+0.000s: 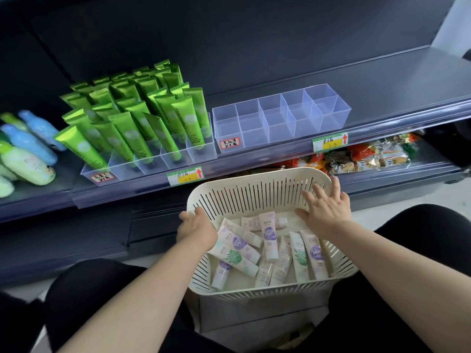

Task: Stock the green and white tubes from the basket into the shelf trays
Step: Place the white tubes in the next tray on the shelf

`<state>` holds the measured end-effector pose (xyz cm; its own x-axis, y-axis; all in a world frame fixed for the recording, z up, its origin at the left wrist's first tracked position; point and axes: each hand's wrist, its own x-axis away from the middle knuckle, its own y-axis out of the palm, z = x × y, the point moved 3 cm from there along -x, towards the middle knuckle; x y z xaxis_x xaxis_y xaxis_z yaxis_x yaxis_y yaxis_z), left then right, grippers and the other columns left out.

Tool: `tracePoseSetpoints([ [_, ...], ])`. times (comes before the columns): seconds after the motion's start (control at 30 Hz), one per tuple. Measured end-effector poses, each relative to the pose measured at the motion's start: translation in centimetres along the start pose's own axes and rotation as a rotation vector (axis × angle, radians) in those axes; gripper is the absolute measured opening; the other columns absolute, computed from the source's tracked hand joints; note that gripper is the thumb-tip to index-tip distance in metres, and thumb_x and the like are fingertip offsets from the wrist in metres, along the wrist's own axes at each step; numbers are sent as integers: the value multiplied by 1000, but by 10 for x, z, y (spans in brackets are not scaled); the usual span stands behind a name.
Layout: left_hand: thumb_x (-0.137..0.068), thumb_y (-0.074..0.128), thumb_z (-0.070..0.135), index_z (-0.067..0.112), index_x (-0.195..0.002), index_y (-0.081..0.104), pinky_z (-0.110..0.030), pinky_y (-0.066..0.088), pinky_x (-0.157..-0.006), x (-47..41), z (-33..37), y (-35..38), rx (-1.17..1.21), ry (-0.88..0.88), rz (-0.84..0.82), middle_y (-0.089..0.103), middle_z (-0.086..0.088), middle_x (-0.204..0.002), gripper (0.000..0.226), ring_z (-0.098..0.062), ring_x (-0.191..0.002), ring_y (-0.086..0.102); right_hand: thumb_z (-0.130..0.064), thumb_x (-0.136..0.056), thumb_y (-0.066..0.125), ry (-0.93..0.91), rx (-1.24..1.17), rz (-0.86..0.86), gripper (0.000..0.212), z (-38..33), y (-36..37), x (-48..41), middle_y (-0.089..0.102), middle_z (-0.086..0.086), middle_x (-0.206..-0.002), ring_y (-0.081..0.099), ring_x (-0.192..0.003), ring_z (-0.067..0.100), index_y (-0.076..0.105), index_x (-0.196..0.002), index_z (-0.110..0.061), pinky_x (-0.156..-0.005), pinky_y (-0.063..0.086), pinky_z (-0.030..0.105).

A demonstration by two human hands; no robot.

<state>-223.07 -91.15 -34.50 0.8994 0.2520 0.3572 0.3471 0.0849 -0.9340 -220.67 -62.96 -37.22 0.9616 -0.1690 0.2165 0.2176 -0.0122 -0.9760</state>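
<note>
A cream slotted basket point(254, 189) sits between my knees and holds several white tubes point(270, 238) with purple or green emblems, lying loose. My left hand point(195, 225) grips the basket's left rim, fingers curled over the edge. My right hand point(325, 207) lies flat with spread fingers against the basket's right inner wall, holding nothing. On the shelf above, a clear divided tray point(280, 118) stands bare on the right. To its left, another clear tray point(153, 161) is packed with several upright green tubes point(132, 115).
Blue and pale green bottles point(28, 154) lie at the shelf's far left. Price tags point(330, 141) hang on the shelf's front rail. Snack packets point(369, 156) fill the lower shelf behind the basket. My dark-clothed knees flank the basket.
</note>
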Motion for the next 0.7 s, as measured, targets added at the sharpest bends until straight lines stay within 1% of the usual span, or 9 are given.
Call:
tracePoseSetpoints([
  [0.13, -88, 53, 13, 17, -136, 31, -32, 45, -64, 5, 6, 2, 55, 32, -25, 32, -14, -124, 52, -30, -97, 53, -64, -93, 24, 46, -9, -8, 65, 6, 3, -1, 10, 1, -159, -14, -141, 46, 21, -149, -31, -112, 14, 61],
  [0.2, -87, 55, 15, 17, -136, 33, -35, 47, -80, 6, 6, 6, 52, 53, -15, 26, -16, -137, 53, -33, -117, 44, -61, -94, 26, 66, -23, -17, 64, 2, 3, -2, 3, 3, -160, -19, -140, 47, 22, -148, -29, -110, 2, 67],
  [0.23, -86, 56, 16, 17, -136, 35, -37, 45, -93, 4, 6, 7, 24, 85, 26, 19, -18, -146, 54, -35, -128, 35, -59, -94, 28, 59, -14, -24, 63, -2, 3, -2, -2, 5, -160, -23, -139, 47, 23, -148, -28, -108, -4, 69],
  [0.3, -86, 59, 16, 18, -135, 39, -43, 26, -116, 2, 11, 8, -48, 208, 140, 7, -16, -157, 53, -35, -143, 14, -52, -95, 33, -18, 34, -47, 59, -9, 2, -6, -12, 7, -160, -28, -138, 42, 24, -148, -26, -104, -12, 70],
  [0.33, -87, 59, 16, 19, -135, 40, -44, 16, -120, 0, 15, 10, -83, 287, 183, 6, -14, -159, 51, -33, -146, 7, -48, -95, 37, -75, 52, -60, 57, -11, 0, -8, -13, 8, -159, -27, -139, 39, 27, -147, -25, -105, -13, 69],
  [0.4, -89, 56, 15, 20, -135, 44, -43, 14, -120, -4, 26, 13, -122, 421, 214, 13, -10, -159, 48, -29, -147, 8, -40, -94, 43, -187, 77, -81, 54, -14, -5, -15, -7, 7, -160, -20, -144, 34, 31, -145, -25, -111, -6, 64],
  [0.5, -90, 57, 14, 21, -130, 50, -35, 37, -104, -9, 47, 20, -70, 483, 150, 43, -2, -141, 42, -20, -129, 36, -29, -93, 49, -252, -7, -120, 51, -14, -9, -30, 20, 7, -156, 12, -145, 28, 38, -142, -22, -115, 18, 55],
  [0.57, -90, 58, 15, 22, -124, 54, -31, 47, -91, -12, 59, 32, -16, 452, 43, 53, 3, -124, 34, -16, -112, 49, -26, -93, 51, -215, -183, -195, 48, -14, -5, -37, 37, 6, -146, 38, -133, 25, 41, -140, -20, -107, 37, 47],
  [0.7, -94, 55, 27, 28, -112, 59, -36, 55, -76, -23, 79, 65, 66, 376, -145, 62, 1, -115, 18, -14, -86, 61, -18, -93, 51, -235, -267, -380, 45, -26, 21, -39, 53, 5, -132, 56, -113, 22, 42, -138, -18, -93, 51, 37],
])
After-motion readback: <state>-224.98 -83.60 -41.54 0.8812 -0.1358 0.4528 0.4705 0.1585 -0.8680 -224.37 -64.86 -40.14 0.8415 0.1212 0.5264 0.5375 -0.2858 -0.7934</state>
